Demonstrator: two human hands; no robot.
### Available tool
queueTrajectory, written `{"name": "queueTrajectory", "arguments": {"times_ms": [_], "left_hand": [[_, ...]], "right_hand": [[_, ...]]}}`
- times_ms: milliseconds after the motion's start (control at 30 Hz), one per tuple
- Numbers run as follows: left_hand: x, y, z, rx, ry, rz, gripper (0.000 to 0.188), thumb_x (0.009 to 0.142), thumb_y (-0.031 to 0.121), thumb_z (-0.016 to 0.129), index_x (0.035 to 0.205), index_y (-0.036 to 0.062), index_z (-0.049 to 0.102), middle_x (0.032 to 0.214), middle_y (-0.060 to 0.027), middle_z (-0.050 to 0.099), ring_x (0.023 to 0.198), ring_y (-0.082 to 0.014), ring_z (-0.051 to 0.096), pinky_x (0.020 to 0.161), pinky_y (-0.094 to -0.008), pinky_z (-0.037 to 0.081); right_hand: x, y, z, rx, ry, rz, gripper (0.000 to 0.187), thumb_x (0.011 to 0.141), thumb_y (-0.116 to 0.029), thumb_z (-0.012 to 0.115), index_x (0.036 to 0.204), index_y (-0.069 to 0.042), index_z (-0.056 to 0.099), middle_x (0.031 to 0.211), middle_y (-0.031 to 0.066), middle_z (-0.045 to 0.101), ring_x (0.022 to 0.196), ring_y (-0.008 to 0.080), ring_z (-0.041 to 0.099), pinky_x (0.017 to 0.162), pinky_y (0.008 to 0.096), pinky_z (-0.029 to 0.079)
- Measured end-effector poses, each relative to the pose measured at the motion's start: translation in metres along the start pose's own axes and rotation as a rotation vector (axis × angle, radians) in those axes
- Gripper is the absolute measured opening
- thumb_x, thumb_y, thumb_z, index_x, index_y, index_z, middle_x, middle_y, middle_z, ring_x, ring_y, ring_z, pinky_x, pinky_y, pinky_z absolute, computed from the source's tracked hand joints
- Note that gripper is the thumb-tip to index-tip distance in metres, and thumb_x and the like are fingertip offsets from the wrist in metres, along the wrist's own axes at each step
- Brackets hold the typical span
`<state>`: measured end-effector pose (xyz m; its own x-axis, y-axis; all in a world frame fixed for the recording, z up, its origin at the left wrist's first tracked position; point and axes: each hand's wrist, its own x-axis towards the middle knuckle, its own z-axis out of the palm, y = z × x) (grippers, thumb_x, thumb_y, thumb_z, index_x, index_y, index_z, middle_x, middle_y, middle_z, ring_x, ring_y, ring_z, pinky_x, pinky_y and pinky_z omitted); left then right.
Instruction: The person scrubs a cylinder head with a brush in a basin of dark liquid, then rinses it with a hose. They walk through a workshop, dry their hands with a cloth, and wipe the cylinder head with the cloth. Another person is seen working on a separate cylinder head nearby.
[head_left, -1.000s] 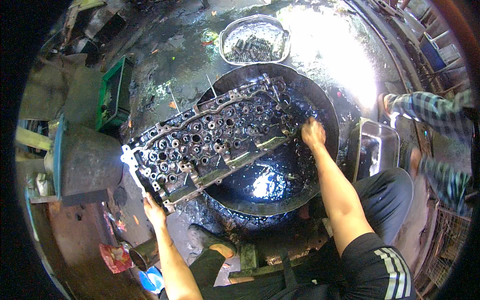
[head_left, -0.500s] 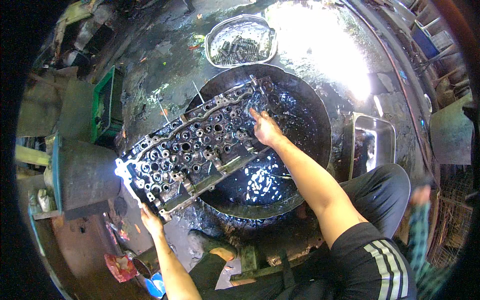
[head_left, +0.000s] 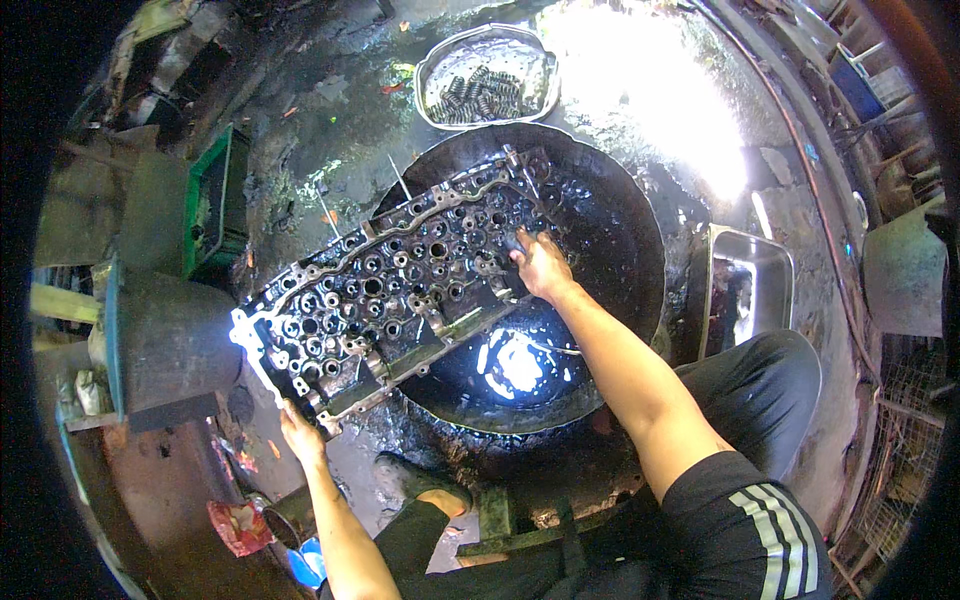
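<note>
A long, oily metal cylinder head [head_left: 405,265] with many round holes lies slanted across the left part of a wide dark round basin [head_left: 630,215]. My left hand [head_left: 302,437] is closed on its near left corner. Over the right end of the cylinder head, my right hand [head_left: 543,266] is closed with curled fingers. Something small and dark shows at those fingertips, but I cannot make it out. Dark liquid in the basin reflects bright light below my right forearm. Two thin rods rise along the cylinder head's far edge.
Beyond the basin stands a metal bowl [head_left: 427,88] with several coil springs [head_left: 482,98]. A rectangular metal tray [head_left: 788,275] is at the right, a green crate [head_left: 240,190] at the left. A red bag [head_left: 238,528] lies at lower left. My foot [head_left: 420,480] is close to the basin.
My right hand has shifted slightly right and nearer to me, its fingers going from extended to curled. Ripples in the liquid have settled into a larger bright patch. My left hand stays at its corner.
</note>
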<state>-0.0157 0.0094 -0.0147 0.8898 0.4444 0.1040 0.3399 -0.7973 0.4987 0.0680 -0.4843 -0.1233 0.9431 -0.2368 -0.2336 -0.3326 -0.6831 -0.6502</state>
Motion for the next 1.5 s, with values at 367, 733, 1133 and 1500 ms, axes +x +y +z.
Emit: {"name": "queueTrajectory", "arguments": {"times_ms": [367, 733, 1133, 1500], "left_hand": [[-0.001, 0.006, -0.001, -0.031, -0.029, -0.007, 0.067, 0.099, 0.049, 0.035, 0.117, -0.013, 0.053, 0.106, -0.0326, 0.06, 0.1, -0.0429, 0.057, 0.089, -0.0455, 0.041], [0.001, -0.006, 0.004, -0.032, 0.01, 0.032, 0.066, 0.099, 0.048, 0.037, 0.117, -0.0136, 0.054, 0.106, -0.0316, 0.061, 0.1, -0.0417, 0.058, 0.089, -0.0443, 0.042], [-0.005, 0.011, 0.0, -0.063, 0.016, 0.01, 0.064, 0.099, 0.048, 0.037, 0.115, -0.0117, 0.055, 0.102, -0.0284, 0.063, 0.094, -0.0394, 0.059, 0.085, -0.0437, 0.043], [0.001, -0.005, 0.001, 0.015, -0.007, 0.002, 0.067, 0.099, 0.049, 0.035, 0.117, -0.0125, 0.054, 0.109, -0.0311, 0.061, 0.103, -0.0419, 0.057, 0.09, -0.0443, 0.041]], "right_hand": [[0.005, -0.012, -0.021, 0.121, -0.029, -0.134, 0.042, 0.087, -0.016, 0.06, 0.128, -0.009, 0.05, 0.12, 0.0211, 0.057, 0.113, 0.0357, 0.055, 0.096, 0.0419, 0.044], [0.018, 0.022, -0.064, 0.124, -0.182, -0.002, 0.043, 0.072, -0.01, 0.06, 0.114, -0.014, 0.062, 0.109, 0.0197, 0.065, 0.105, 0.035, 0.061, 0.09, 0.0408, 0.048], [0.083, 0.072, -0.032, 0.053, 0.271, -0.05, 0.043, 0.074, 0.0, 0.054, 0.115, -0.012, 0.056, 0.112, 0.021, 0.061, 0.104, 0.0377, 0.059, 0.093, 0.042, 0.046], [0.027, 0.133, -0.02, 0.206, 0.044, 0.302, 0.051, 0.073, 0.0, 0.046, 0.12, -0.012, 0.063, 0.112, 0.0217, 0.064, 0.105, 0.0322, 0.063, 0.091, 0.0354, 0.047]]}}
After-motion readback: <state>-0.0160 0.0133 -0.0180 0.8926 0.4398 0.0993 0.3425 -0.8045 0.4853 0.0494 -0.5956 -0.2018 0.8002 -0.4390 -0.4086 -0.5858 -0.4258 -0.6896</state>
